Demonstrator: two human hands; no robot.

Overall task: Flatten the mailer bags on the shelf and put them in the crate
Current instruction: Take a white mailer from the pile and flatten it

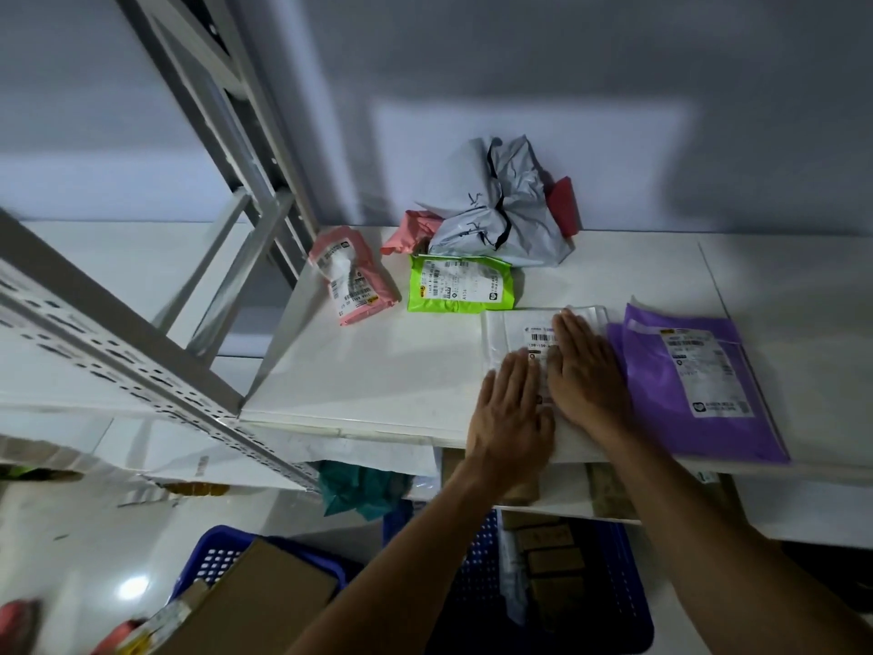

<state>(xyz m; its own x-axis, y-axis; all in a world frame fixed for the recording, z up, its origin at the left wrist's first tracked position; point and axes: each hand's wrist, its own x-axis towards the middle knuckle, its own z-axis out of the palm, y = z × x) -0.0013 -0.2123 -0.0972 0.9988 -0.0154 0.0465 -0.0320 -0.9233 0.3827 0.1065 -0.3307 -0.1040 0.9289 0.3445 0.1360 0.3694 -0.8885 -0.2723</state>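
Blue crate [633,607] waits below; white mailer [503,335] lies under my palms.
Left hand [512,411] and right hand [586,371], flat-fingered, should sweep outward evenly.

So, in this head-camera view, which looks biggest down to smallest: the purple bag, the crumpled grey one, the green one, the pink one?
Largest: purple bag, though it also lies nearest the camera.
Next: crumpled grey bag.
Then green bag and pink bag, which look about alike, so I won't rank them.

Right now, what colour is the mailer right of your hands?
The mailer is purple with a white label, clearest in the head view.
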